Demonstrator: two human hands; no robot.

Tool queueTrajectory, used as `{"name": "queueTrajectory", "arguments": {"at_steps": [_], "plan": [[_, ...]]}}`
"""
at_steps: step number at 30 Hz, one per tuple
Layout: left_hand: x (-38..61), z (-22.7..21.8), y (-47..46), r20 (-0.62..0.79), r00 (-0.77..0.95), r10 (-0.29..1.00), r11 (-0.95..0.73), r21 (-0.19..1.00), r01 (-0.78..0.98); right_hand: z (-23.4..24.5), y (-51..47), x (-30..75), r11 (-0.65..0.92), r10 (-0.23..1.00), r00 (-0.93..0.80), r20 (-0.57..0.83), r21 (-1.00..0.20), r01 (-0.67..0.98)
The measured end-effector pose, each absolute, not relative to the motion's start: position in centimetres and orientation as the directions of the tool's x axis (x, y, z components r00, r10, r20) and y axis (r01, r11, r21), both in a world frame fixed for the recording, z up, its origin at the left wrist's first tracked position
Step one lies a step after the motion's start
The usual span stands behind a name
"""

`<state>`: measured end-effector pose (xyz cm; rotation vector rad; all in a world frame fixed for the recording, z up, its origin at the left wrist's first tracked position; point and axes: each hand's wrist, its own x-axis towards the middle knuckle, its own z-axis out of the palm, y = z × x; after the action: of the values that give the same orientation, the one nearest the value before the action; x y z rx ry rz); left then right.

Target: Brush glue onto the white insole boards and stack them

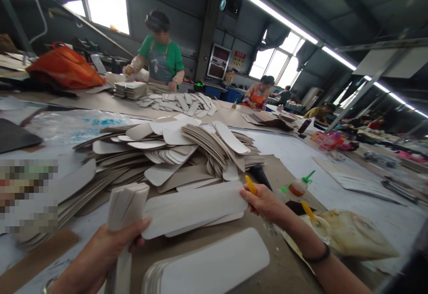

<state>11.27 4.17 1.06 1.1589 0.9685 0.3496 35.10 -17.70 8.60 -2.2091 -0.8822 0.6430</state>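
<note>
My left hand (pixel 123 236) is closed round a fanned bundle of narrow white strips (pixel 129 205). Its thumb and fingertips also reach the left end of a long white round-cornered panel (pixel 197 207). At the panel's other end, my right hand (pixel 262 200) is closed, with a yellow-handled tool (pixel 250 185) standing up from the grip; the tool's working end is hidden. One or more similar panels lie under the panel between my hands. Nearest me is a neat stack of white panels (pixel 214 263). Beyond my hands spreads a large loose heap of panels (pixel 174 147).
Right of my right arm are a dish with a yellow-handled tool (pixel 310 214), a stained bag-like item (pixel 354 234) and a green-capped bottle (pixel 299 186). A co-worker in a green top (pixel 163 62) stands across the table near another panel pile (pixel 182 103). An orange bag (pixel 63 69) lies far left.
</note>
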Motion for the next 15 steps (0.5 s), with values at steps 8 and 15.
{"name": "queueTrajectory", "arguments": {"at_steps": [8,15], "plan": [[8.9,2.7,3.4,-0.441,0.566,0.696,0.4,0.893,0.204,10.1,-18.9,33.0,-0.512,0.758,0.598,-0.261,-0.807,0.296],[6.9,2.8,3.1,-0.437,0.578,0.689,0.37,0.898,0.237,11.0,-19.9,30.1,-0.46,0.721,0.652,-0.235,-0.865,0.198]]}}
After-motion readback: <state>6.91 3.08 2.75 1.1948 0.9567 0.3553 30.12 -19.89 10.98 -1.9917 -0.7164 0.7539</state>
